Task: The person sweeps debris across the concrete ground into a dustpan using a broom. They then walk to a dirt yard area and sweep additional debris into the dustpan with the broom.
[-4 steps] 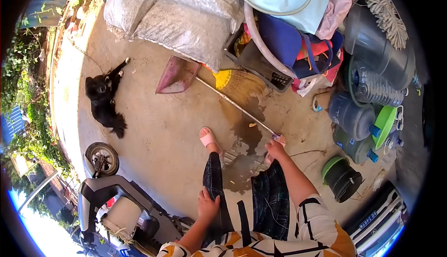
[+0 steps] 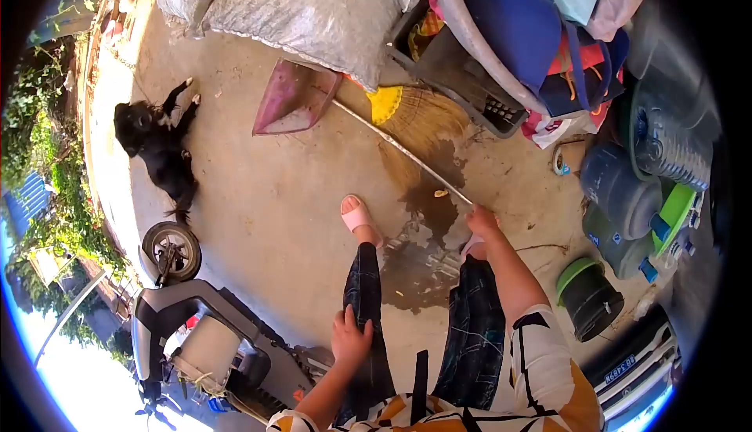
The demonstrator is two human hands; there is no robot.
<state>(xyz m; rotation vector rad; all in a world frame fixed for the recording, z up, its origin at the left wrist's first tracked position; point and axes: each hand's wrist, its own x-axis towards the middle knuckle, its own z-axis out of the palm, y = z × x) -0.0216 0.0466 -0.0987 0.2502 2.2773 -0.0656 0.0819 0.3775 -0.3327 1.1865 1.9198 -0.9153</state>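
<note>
My right hand (image 2: pixel 482 219) is closed round the near end of a long, thin pale handle, out in front of my right foot. This handle runs away to a dark pink dustpan (image 2: pixel 283 101) on the concrete, by the sacks. A straw broom (image 2: pixel 427 119) with a yellow collar lies under the handle, its bristles fanned out. My left hand (image 2: pixel 350 338) rests on my left leg, fingers apart and holding nothing. A dark wet patch (image 2: pixel 423 263) spreads between my feet, which wear pink sandals (image 2: pixel 359 216).
Pale sacks (image 2: pixel 305 17) and a dark crate (image 2: pixel 462 68) stand ahead. Big water bottles (image 2: pixel 619 181) and a black bucket (image 2: pixel 591 307) are at right. On the left are a black dog (image 2: pixel 160 150) and a scooter (image 2: pixel 207 338); a car's front (image 2: pixel 638 369) shows lower right.
My right hand has moved forward, now past my right sandal, at the handle's end. The view has shifted, so the sacks and dustpan appear higher. My left hand stays on my leg.
</note>
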